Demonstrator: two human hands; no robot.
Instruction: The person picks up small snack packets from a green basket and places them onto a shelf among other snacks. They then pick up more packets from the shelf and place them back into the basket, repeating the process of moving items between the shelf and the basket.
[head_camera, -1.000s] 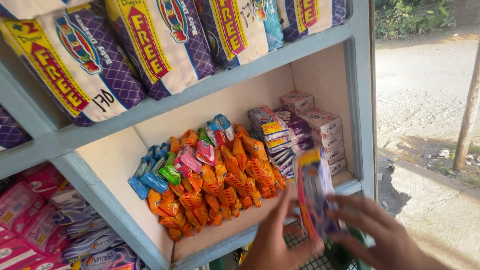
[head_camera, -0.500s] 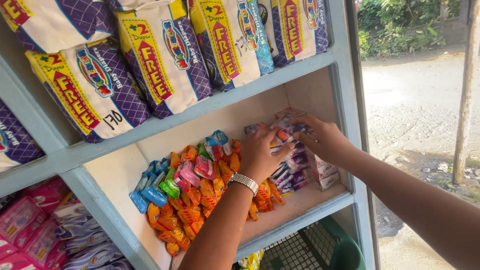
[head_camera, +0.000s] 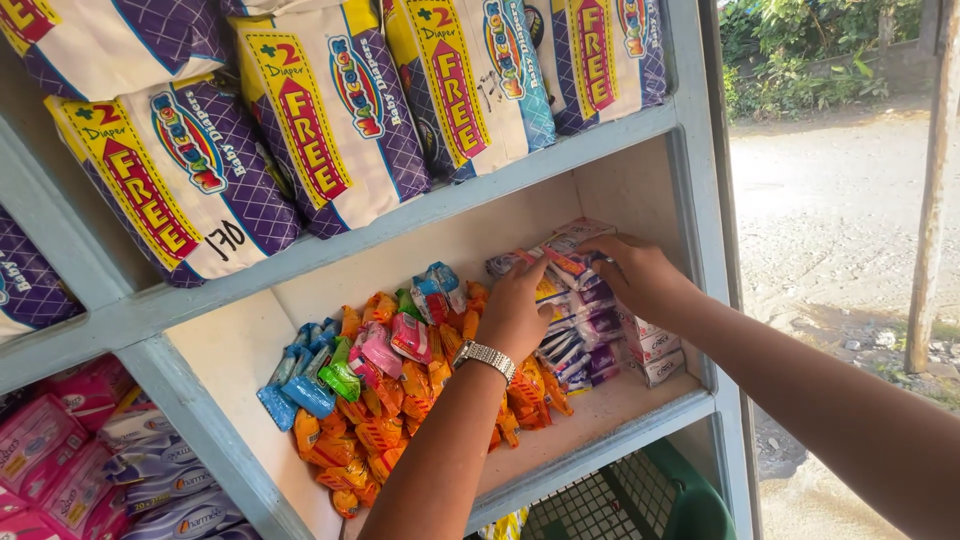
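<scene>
Both hands are laid on a stack of packets (head_camera: 585, 300) at three o'clock on the shelf (head_camera: 600, 425): left hand (head_camera: 515, 310) and right hand (head_camera: 640, 275), fingers curled loosely over the top packet. Light, slippery wrappers are judged best pinched by their edges.

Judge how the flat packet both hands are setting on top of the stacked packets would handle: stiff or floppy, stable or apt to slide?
The flat packet, pinched by the left hand and right hand, looks thin and probably light and slightly bendy. Its glossy wrapper suggests it could slide off the stack of packets, which leans unevenly. The loose candy pile beside it would likely shift if nudged.
</scene>
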